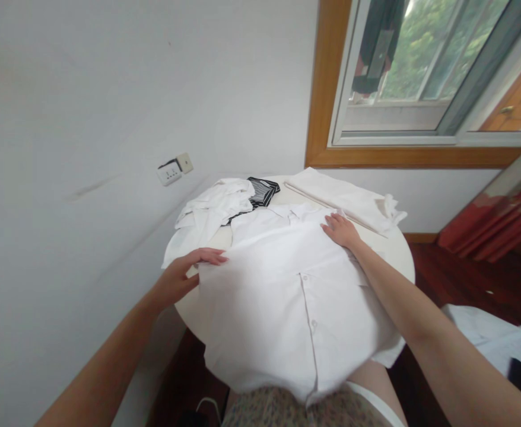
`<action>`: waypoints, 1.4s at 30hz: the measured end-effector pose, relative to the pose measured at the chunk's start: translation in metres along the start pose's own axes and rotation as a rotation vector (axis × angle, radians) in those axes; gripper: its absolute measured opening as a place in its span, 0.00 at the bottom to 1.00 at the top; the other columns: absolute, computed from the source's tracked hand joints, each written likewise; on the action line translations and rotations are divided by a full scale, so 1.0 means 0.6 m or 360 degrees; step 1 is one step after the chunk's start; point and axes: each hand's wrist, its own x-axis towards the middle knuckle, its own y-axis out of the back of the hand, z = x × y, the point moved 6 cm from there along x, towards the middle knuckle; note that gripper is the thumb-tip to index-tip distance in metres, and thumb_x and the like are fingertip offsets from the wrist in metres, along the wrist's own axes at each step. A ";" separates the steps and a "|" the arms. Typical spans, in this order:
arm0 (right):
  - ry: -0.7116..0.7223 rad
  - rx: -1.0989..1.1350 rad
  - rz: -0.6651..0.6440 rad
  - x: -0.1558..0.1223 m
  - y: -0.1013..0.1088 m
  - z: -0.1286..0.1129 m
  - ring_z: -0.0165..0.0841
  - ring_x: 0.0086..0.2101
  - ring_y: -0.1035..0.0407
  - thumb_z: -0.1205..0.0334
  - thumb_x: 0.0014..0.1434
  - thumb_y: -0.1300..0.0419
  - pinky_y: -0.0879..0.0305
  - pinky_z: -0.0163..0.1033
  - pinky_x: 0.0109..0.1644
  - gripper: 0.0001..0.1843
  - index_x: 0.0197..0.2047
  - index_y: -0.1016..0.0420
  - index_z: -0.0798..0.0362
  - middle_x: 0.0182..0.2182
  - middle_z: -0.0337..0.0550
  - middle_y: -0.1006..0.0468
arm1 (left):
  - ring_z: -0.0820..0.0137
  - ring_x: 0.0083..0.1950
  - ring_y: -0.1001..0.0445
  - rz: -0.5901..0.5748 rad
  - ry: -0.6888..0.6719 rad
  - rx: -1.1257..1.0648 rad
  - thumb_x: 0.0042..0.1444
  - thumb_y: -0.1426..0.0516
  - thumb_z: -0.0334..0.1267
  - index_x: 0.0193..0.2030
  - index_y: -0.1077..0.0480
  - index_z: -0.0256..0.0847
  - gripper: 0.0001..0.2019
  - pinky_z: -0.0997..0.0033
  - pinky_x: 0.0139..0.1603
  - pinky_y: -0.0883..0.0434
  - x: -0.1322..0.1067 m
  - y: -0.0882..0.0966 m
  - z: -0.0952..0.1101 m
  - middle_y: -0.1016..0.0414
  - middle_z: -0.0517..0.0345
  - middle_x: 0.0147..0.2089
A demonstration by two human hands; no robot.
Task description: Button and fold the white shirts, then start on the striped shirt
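A white button-up shirt (260,296) lies spread over the round white table, its lower part draped over the near edge toward my lap. Part of it is folded across, and two buttons show on its front opening. At the shirt's left edge, my left hand (193,270) has its fingers on top of the cloth and the thumb beneath, closed around the edge. My right hand (341,230) rests flat on the shirt's far right side, fingers stretched out.
Behind the shirt are a crumpled white garment (216,204), a black-and-white striped cloth (264,193) and a folded white garment (340,198) on the table (403,261). A wall with a socket (170,173) stands close on the left. White cloth (496,338) lies at lower right.
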 end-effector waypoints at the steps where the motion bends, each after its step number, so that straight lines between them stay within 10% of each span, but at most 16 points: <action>1: 0.0007 0.0005 0.0010 0.000 0.001 0.000 0.45 0.63 0.42 0.45 0.69 0.57 0.45 0.50 0.66 0.32 0.65 0.35 0.58 0.64 0.57 0.35 | 0.56 0.57 0.27 0.0046 0.0022 -0.0071 0.59 0.43 0.53 0.43 0.26 0.40 0.18 0.55 0.59 0.31 -0.001 0.004 0.001 0.21 0.45 0.49; 11: 0.0151 0.0066 0.0008 0.001 0.001 0.006 0.43 0.63 0.42 0.47 0.68 0.55 0.45 0.49 0.67 0.29 0.64 0.32 0.55 0.63 0.52 0.34 | 0.61 0.59 0.29 -0.0195 -0.0175 0.0481 0.57 0.43 0.38 0.39 0.26 0.43 0.06 0.57 0.61 0.32 -0.037 -0.036 0.018 0.20 0.53 0.49; 19: 0.0216 0.0133 0.0165 -0.001 0.025 0.000 0.46 0.62 0.40 0.50 0.66 0.51 0.44 0.53 0.66 0.27 0.61 0.30 0.55 0.62 0.54 0.33 | 0.66 0.60 0.28 -0.0341 -0.0211 0.0906 0.53 0.50 0.24 0.39 0.23 0.46 0.18 0.58 0.64 0.33 -0.066 -0.062 0.004 0.20 0.61 0.52; 23: 0.0322 0.0315 0.0286 -0.013 0.095 -0.023 0.46 0.60 0.38 0.53 0.62 0.44 0.42 0.53 0.65 0.23 0.57 0.26 0.53 0.60 0.52 0.29 | 0.66 0.59 0.28 -0.0313 -0.0218 0.0918 0.55 0.50 0.24 0.45 0.22 0.47 0.20 0.58 0.64 0.31 -0.067 -0.062 0.028 0.21 0.59 0.52; 30: 0.0888 0.0650 -0.0445 -0.139 0.159 -0.116 0.39 0.54 0.29 0.51 0.61 0.41 0.35 0.46 0.60 0.22 0.58 0.26 0.44 0.55 0.40 0.24 | 0.66 0.62 0.29 -0.0364 -0.0233 0.0814 0.63 0.46 0.34 0.60 0.30 0.48 0.19 0.64 0.62 0.29 -0.100 -0.108 0.063 0.27 0.55 0.61; 42: 0.1084 0.0284 0.0012 -0.195 0.132 -0.130 0.38 0.51 0.26 0.63 0.66 0.48 0.29 0.44 0.55 0.17 0.52 0.22 0.51 0.51 0.47 0.21 | 0.67 0.60 0.27 -0.0268 -0.0197 0.0899 0.66 0.49 0.40 0.59 0.29 0.46 0.17 0.64 0.61 0.28 -0.109 -0.131 0.038 0.25 0.55 0.59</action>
